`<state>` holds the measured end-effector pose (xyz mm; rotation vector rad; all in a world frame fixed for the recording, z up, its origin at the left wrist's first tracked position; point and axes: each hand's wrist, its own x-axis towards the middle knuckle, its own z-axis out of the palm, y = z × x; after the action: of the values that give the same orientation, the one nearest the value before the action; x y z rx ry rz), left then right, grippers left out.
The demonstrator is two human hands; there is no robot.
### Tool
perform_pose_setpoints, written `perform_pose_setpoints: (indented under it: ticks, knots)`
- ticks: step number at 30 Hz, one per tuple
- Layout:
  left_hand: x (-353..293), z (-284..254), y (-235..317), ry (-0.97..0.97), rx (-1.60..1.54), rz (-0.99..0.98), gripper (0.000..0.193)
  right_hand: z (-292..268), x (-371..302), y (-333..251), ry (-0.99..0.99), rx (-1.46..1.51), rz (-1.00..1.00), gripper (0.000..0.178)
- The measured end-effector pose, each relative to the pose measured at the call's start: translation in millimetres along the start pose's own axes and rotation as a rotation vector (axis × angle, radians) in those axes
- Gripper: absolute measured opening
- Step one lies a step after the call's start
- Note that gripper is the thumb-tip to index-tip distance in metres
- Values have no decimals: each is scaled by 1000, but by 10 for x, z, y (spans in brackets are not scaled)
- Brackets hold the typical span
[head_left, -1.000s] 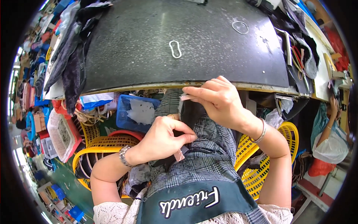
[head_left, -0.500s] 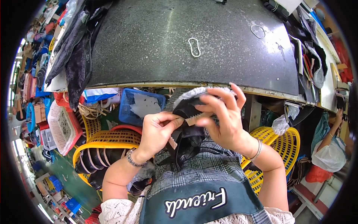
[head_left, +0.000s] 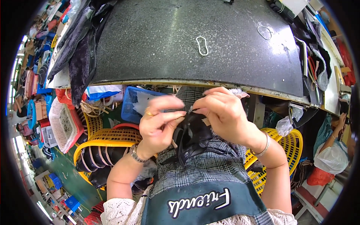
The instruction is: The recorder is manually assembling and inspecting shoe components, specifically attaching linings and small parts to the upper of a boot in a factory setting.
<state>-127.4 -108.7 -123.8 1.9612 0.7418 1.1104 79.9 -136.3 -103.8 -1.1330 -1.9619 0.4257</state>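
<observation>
A black shoe upper (head_left: 197, 129) with a pale fluffy lining and tan strips along its edges lies over my lap. My right hand (head_left: 225, 112) is closed, pinching the far edge of the upper between thumb and forefinger. Close beside it, my left hand (head_left: 159, 122) brings thumb and forefinger together in a pinch. Its other fingers are raised and smeared by motion. Whatever sits in the left pinch is too small to make out. The right hand covers part of the lining.
A dark speckled table (head_left: 150, 48) bears a white loop (head_left: 202, 45). Black fuzzy pieces (head_left: 80, 60) hang over its left end. Yellow baskets (head_left: 107, 135) stand at both sides, the left one full of black pieces with tan strips. A blue basket (head_left: 127, 108) sits under the table edge.
My right hand, spread out before, has closed on the edge of the upper. The left hand's upper fingers have lifted, and the fluffy lining has turned largely out of sight.
</observation>
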Motion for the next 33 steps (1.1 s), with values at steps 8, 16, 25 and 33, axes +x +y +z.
perform_pose_setpoints:
  ticks: [8,16,25,33]
  knots:
    - [-160,64,-215,76,-604,-483,10,-88,90,-69,-284,302,376,20]
    - [-54,86,-168,60,-951,-629,10,-81,111,-23,-329,268,337,27]
    - [-18,76,-106,1,-906,-679,14,-114,115,1,-344,289,376,26]
    - [6,67,-45,-60,-873,-767,17,-116,89,1,-289,285,346,26]
